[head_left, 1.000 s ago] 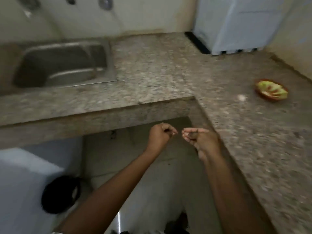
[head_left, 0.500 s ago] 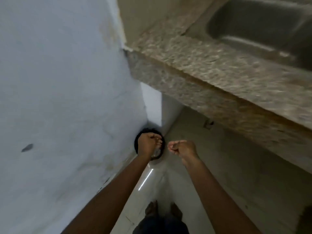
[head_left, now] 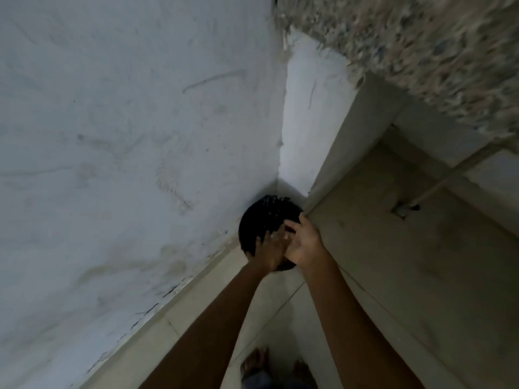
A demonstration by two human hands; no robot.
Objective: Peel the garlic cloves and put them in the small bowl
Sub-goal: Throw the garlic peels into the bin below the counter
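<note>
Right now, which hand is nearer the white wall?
The left hand: it is over the side of the round black bin by the white wall; the right hand is toward the pale floor.

Matt painted wall [head_left: 112, 136] (scuffed), speckled stone counter [head_left: 421, 51], smooth tiled flr [head_left: 393, 276]

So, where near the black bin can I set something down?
Bare floor lies right of the black bin, under the counter. The corner by the wall is crowded: left hand and right hand hang over the bin.
</note>
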